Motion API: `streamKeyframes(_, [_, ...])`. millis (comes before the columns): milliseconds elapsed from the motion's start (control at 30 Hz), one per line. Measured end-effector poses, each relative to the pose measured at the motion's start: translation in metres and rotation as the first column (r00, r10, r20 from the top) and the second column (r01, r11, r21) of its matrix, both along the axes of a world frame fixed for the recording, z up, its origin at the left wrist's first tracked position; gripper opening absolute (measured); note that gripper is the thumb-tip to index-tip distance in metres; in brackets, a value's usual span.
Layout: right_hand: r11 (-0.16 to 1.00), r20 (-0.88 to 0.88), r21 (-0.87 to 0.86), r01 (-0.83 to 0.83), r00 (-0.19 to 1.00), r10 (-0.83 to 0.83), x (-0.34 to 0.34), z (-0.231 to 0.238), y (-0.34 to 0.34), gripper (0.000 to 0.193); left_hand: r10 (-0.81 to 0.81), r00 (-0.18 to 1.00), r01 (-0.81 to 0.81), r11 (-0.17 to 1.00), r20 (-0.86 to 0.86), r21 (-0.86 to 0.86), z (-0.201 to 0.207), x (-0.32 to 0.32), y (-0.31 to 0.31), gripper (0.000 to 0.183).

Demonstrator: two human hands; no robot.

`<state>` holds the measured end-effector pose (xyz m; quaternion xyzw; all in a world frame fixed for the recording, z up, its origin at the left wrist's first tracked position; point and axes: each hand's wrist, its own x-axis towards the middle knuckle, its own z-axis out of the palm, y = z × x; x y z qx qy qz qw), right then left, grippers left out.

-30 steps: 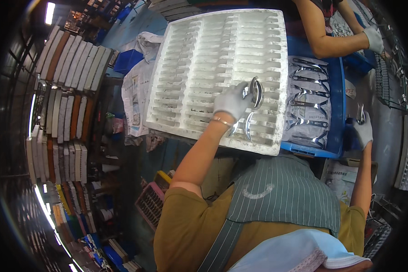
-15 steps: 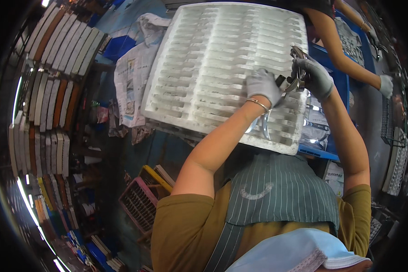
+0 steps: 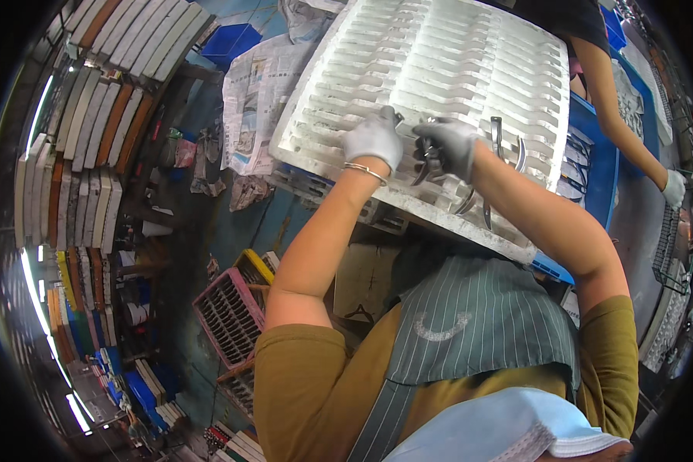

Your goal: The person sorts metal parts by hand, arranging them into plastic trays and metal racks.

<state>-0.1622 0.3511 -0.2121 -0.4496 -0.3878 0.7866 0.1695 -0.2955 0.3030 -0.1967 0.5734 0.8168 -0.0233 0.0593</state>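
Over the tray (image 3: 439, 77), right hand (image 3: 453, 148) holds partly obscured tools (image 3: 429, 160) — left hand (image 3: 373, 144), grip unclear.

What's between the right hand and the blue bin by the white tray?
In the head view, past the right hand come its forearm, two slim metal pieces on the white tray, and the tray's edge, before the blue bin.

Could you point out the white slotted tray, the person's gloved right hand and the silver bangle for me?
White slotted tray (image 3: 446, 73): head view, on its bare slotted surface.
Gloved right hand (image 3: 456, 145): head view, on the back of the hand.
Silver bangle (image 3: 366, 171): head view, mid-band.
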Motion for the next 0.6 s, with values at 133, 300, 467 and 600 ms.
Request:
streamKeyframes(133, [0.999, 0.001, -0.007, -0.043, 0.999, 0.043, -0.02, -0.015, -0.016, 0.016, -0.127, 0.955, 0.151, 0.986, -0.269, 0.069, -0.035, 0.003, -0.012, 0.021])
streamKeyframes(300, [0.979, 0.191, 0.202, -0.039, 0.982, 0.0, -0.014, 0.006, -0.016, 0.03, -0.211, 0.962, 0.239, 0.958, -0.175, 0.16, -0.033, -0.002, -0.023, 0.02])
streamKeyframes(467, [0.996, 0.13, 0.088, -0.01, 0.992, -0.001, 0.0, 0.011, -0.01, 0.067, -0.163, 0.881, 0.163, 0.986, 0.445, 0.039, -0.016, -0.026, -0.023, 0.034])
streamKeyframes(600, [0.984, 0.205, 0.164, -0.066, 0.978, 0.031, 0.009, 0.012, -0.008, 0.066, -0.027, 0.783, 0.054, 0.998, 0.621, -0.025, 0.003, -0.013, -0.027, 0.053])
